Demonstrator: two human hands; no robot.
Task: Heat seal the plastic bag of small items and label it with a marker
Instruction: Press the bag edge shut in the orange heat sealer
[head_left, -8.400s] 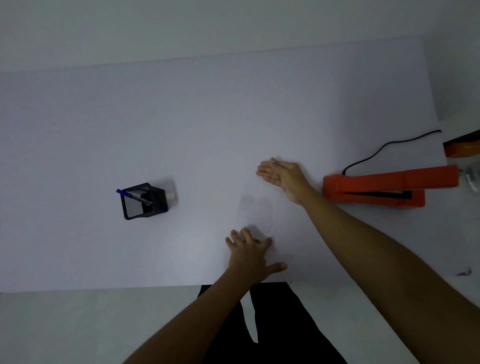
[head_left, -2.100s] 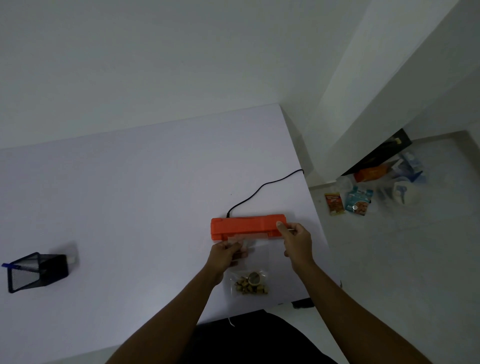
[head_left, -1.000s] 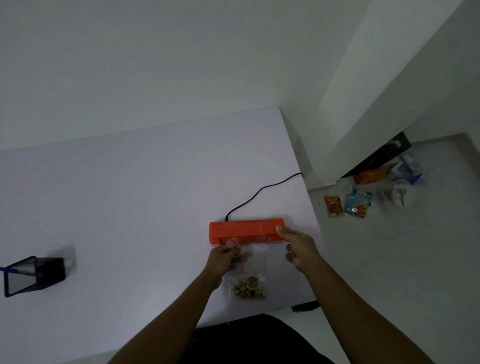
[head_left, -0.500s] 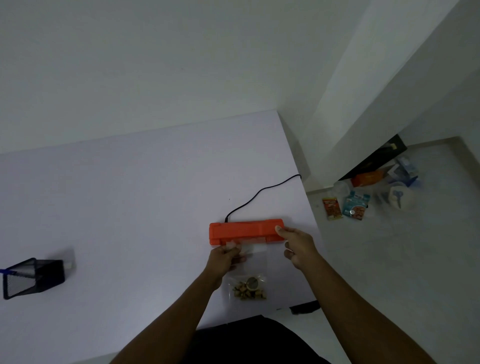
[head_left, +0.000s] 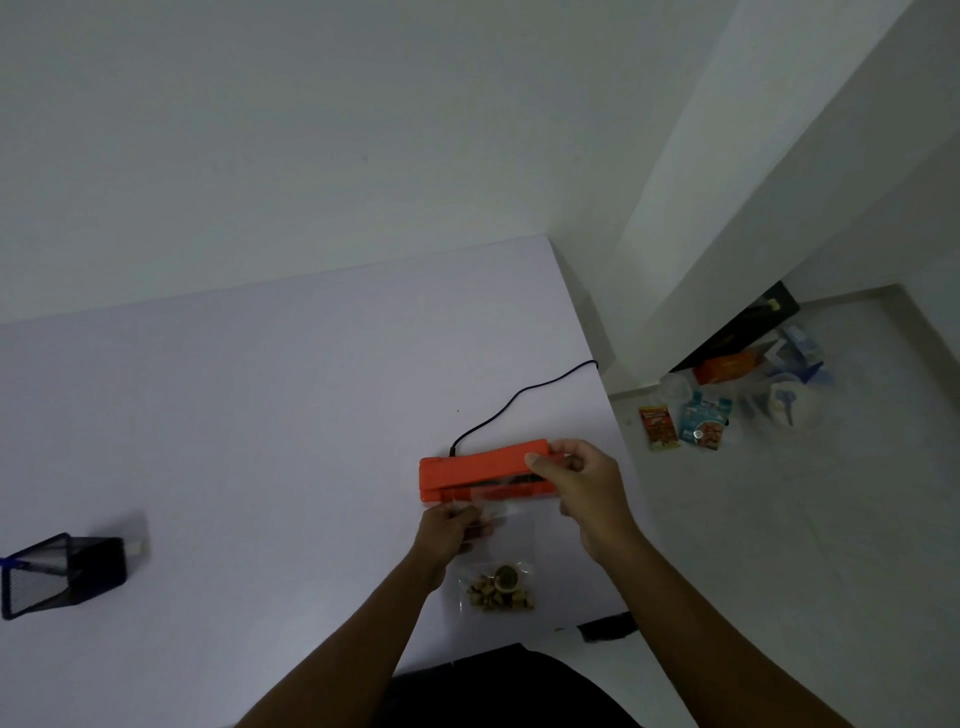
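An orange heat sealer (head_left: 480, 467) lies near the table's right edge, its jaw slightly raised, a black cord (head_left: 519, 397) running off behind it. A clear plastic bag (head_left: 511, 540) with small brown items (head_left: 500, 592) at its bottom lies in front of it, its top edge in the jaw. My left hand (head_left: 451, 530) pinches the bag's upper left part. My right hand (head_left: 582, 493) is at the sealer's right end, fingers on the lid's tip. A blue marker (head_left: 8, 562) pokes out of a black mesh holder (head_left: 57, 574) at the far left.
The white table (head_left: 260, 441) ends just right of the sealer, with floor beyond. Snack packets (head_left: 680, 423), a cup and boxes (head_left: 737, 364) lie on the floor by the wall. A small dark object (head_left: 605, 627) sits at the table's near edge.
My right hand has risen to the sealer's right end and the lid now stands slightly up. My left hand stays on the bag's upper left.
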